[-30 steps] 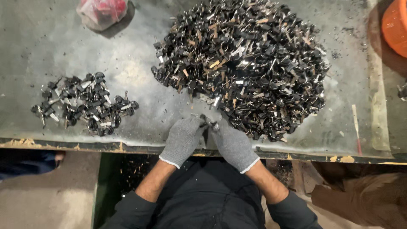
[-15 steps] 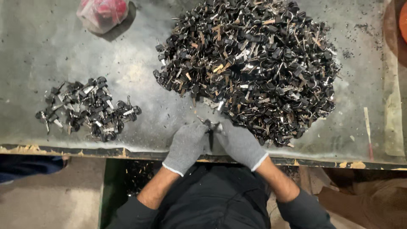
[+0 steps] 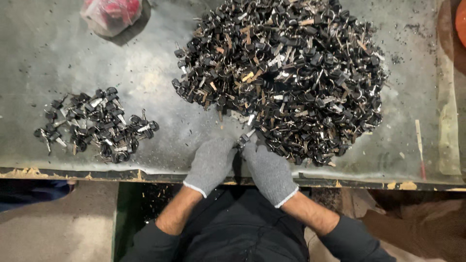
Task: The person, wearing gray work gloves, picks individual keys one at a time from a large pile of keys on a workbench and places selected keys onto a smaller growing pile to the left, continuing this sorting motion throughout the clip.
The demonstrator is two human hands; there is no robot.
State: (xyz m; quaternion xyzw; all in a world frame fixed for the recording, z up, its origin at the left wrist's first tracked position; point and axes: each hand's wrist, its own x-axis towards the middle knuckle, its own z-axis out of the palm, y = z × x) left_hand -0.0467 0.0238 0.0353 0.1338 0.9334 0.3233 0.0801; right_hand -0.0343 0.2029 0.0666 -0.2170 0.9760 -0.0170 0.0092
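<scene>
Both of my hands wear grey knit gloves and meet at the near edge of a grey table point(image 3: 145, 63). My left hand point(image 3: 211, 162) and my right hand point(image 3: 268, 170) together pinch one small black-headed key point(image 3: 244, 139) between their fingertips. Just beyond them lies a big heap of black-headed metal keys point(image 3: 286, 73). A smaller, flatter pile of the same keys point(image 3: 94, 126) lies to the left, apart from my hands.
A red and clear plastic bag point(image 3: 111, 14) sits at the far left of the table. An orange object point(image 3: 460, 14) shows at the top right corner. A thin stick point(image 3: 420, 145) lies near the right edge. The table's front edge point(image 3: 97, 174) is worn.
The camera view has shifted slightly. My hands stay together at the table's near edge, still working on the one key.
</scene>
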